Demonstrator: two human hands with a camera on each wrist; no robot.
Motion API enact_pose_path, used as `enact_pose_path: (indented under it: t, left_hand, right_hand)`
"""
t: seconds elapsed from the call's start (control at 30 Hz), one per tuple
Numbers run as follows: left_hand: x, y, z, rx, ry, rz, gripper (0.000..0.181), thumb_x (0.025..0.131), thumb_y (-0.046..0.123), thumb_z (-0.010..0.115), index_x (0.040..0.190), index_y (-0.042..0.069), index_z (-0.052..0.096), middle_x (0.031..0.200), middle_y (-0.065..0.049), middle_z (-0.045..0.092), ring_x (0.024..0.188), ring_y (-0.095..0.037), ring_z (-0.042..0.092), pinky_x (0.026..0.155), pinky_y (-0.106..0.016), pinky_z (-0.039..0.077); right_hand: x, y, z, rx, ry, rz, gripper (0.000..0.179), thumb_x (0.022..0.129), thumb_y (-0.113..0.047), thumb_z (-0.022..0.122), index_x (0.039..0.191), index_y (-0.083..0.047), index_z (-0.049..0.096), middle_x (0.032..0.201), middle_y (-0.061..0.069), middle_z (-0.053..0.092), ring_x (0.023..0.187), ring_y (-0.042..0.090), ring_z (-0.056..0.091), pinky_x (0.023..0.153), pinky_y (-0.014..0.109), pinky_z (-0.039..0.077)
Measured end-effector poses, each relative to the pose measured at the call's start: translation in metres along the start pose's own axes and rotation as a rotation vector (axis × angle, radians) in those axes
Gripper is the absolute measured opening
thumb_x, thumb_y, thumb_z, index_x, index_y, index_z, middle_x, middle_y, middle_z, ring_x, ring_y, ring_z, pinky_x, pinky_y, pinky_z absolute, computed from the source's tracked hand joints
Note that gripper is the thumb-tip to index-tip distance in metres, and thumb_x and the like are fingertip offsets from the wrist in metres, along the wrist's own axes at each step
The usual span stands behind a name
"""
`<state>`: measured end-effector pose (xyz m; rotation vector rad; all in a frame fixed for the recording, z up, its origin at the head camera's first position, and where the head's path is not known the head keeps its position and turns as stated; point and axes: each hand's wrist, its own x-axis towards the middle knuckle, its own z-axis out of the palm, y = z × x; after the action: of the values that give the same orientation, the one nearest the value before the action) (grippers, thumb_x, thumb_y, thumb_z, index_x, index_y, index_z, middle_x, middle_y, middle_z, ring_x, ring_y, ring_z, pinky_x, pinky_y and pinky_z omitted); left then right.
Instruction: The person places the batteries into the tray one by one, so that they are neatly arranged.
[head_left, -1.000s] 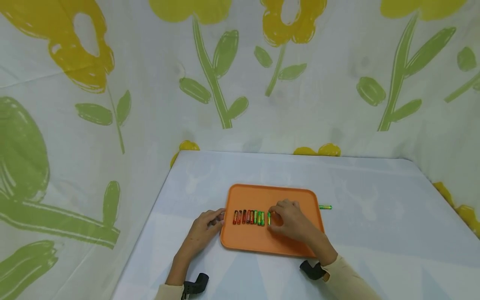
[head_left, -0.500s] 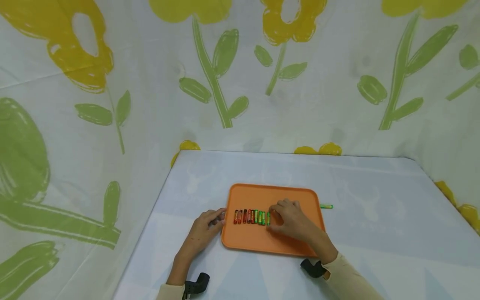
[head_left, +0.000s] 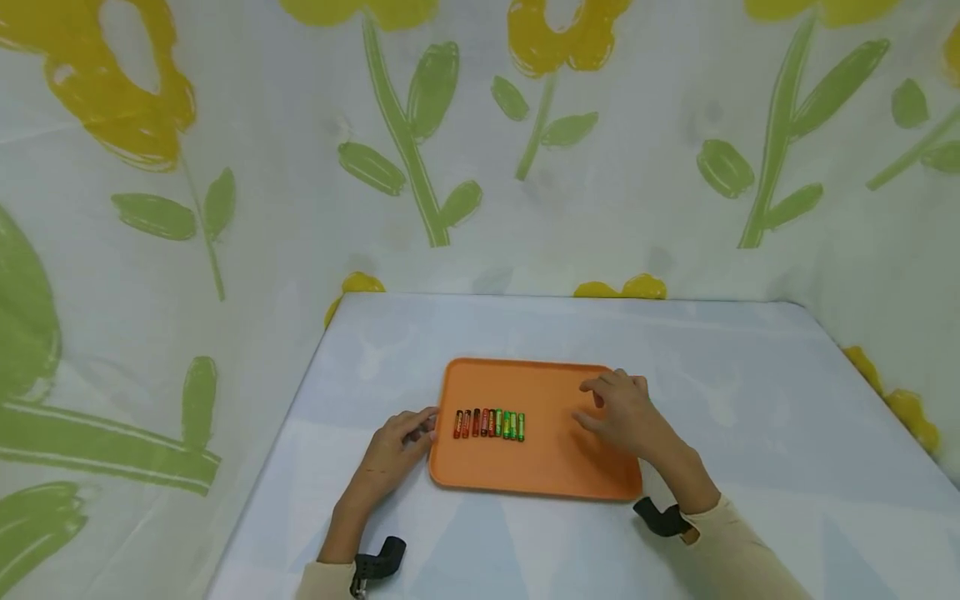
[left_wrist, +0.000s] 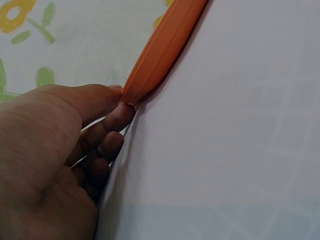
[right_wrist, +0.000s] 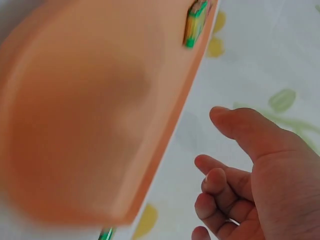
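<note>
An orange tray [head_left: 510, 475] lies on the table. On its left half several small batteries stand side by side in a row, red batteries [head_left: 476, 422] to the left and green batteries [head_left: 510, 426] to the right. My left hand [head_left: 393, 450] pinches the tray's left rim between thumb and fingertips, as the left wrist view shows close up. Over the tray's right side my right hand [head_left: 630, 417] hovers with thumb and fingers spread apart, holding nothing. One more green battery [right_wrist: 106, 233] shows just past the tray's edge in the right wrist view; in the head view the right hand hides it.
The table [head_left: 750, 467] has a pale patterned cover. A white curtain [head_left: 637, 200] printed with yellow flowers and green leaves hangs behind the table and along its sides. Black wrist cameras [head_left: 380, 558] sit on both wrists.
My right hand pushed a green battery up against the row, let it go, and moved right and away from it. The left hand stays at the tray rim. The head view shifted slightly.
</note>
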<state>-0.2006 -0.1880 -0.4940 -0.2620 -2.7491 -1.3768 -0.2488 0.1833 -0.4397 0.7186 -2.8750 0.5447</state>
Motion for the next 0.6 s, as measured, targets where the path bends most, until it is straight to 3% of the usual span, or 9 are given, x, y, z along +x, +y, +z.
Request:
enact_pose_path:
  t: [0.23,0.43,0.6]
  left_hand:
    - [0.001,-0.001,0.0,0.001,-0.004,-0.007,0.041,0.097,0.018,0.068,0.137,0.015,0.063,0.104,0.008,0.063,0.093,-0.012,0.053,0.084,-0.035,0.045]
    - [0.001,-0.002,0.0,-0.005,-0.013,-0.006,0.041,0.098,0.019,0.068,0.138,0.015,0.063,0.104,0.007,0.063,0.094,-0.013,0.053,0.084,-0.035,0.045]
    - [0.001,-0.001,0.0,-0.002,-0.007,0.006,0.041,0.098,0.019,0.068,0.138,0.014,0.063,0.103,0.008,0.063,0.094,-0.013,0.052,0.083,-0.035,0.044]
  right_hand:
    - [-0.012,0.038,-0.019,-0.032,0.033,0.091,0.027,0.087,-0.015,0.077,0.108,0.0,0.07,0.077,0.003,0.051,0.082,0.025,0.045,0.08,0.053,0.031]
    - [-0.016,0.058,-0.024,-0.069,-0.033,0.17,0.024,0.088,-0.014,0.072,0.108,0.0,0.07,0.079,0.001,0.051,0.084,0.026,0.047,0.08,0.055,0.032]
    - [-0.015,0.063,-0.019,-0.106,-0.081,0.177,0.026,0.09,-0.021,0.074,0.104,0.0,0.071,0.08,0.003,0.054,0.083,0.028,0.05,0.084,0.06,0.034]
